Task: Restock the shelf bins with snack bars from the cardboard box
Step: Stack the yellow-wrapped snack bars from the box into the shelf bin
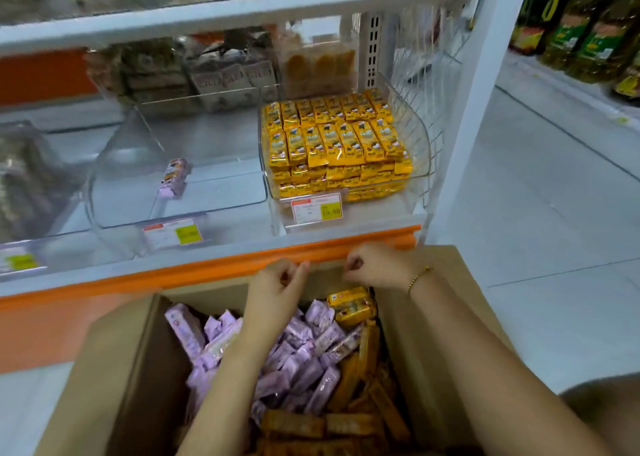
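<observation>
– Shelving (242, 9) status?
– Right bin (420, 133) full of yellow bars (332, 137); middle bin (214, 192) holds one purple bar (173, 177). Cardboard box (114, 369) below: purple bars (294, 362).
– Hands?
– Left hand (277, 282), right hand (374, 265) clenched, empty, above box. Next, probably: grasp purple bars, fill middle bin.

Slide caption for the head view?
Curled left hand and right hand over a cardboard box of snack bars, below a full bin and a near-empty bin.
</observation>
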The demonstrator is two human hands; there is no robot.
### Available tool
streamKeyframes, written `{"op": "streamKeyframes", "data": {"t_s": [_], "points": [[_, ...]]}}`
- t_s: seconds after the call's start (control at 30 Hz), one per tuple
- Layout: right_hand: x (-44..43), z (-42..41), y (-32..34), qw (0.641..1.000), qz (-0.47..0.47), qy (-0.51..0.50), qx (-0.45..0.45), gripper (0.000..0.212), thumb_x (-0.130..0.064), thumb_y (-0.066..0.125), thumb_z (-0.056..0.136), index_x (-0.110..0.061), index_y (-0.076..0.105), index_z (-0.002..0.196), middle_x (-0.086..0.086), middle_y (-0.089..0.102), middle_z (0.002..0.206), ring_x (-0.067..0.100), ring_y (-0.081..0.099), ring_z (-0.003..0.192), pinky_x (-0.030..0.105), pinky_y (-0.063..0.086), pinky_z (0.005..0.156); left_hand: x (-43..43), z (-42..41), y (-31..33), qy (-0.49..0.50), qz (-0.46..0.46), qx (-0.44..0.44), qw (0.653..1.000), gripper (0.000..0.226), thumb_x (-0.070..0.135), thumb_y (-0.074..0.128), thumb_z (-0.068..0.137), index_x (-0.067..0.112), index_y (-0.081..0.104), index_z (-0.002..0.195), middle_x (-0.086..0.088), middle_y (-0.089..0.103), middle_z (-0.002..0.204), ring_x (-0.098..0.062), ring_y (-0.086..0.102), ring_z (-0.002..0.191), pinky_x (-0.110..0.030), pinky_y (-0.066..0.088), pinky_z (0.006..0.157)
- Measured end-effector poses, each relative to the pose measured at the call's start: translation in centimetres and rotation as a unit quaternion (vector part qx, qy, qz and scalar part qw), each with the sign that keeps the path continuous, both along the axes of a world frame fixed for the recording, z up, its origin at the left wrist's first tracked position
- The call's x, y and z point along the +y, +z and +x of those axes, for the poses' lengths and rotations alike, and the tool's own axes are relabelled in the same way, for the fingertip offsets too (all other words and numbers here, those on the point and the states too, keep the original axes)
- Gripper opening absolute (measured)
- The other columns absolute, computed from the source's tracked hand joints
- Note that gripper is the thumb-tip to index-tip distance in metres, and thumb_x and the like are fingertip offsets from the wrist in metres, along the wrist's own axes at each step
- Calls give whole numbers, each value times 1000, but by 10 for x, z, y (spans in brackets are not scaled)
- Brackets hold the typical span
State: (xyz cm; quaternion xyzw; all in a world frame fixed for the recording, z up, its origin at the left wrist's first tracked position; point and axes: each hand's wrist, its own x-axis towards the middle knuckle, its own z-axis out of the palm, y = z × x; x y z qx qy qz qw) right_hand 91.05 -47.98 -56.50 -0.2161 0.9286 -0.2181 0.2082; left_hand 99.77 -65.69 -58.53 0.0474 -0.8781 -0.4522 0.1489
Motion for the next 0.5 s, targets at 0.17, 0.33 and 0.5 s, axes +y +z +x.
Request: {"op": "streamKeyframes", "data": {"t_s": [0.17,0.33,0.5], "points": [[-14,32,-68,991,95,-19,-91,27,-21,55,92,-13,58,66,5,54,70,18,52,66,19,31,49,-14,32,-83,25,3,-168,986,31,20,62,90,14,49,63,7,42,50,-3,42,47,-26,29,52],[-14,71,-133,982,146,-39,-117,17,-21,53,93,-8,63,89,17,61,110,29,57,106,26,44,83,-27,48,-120,-10,-21,-333,943,8,13,68,85,7,66,89,-11,66,93,-28,61,99,-29,43,80],[-17,80,-152,981,156,-105,-55,41,-16,47,95,3,41,130,22,42,137,33,40,126,32,33,104,-44,63,-126,-135,-53,-478,866,10,9,75,78,14,71,86,-2,65,96,-22,62,99,-33,50,86]]}}
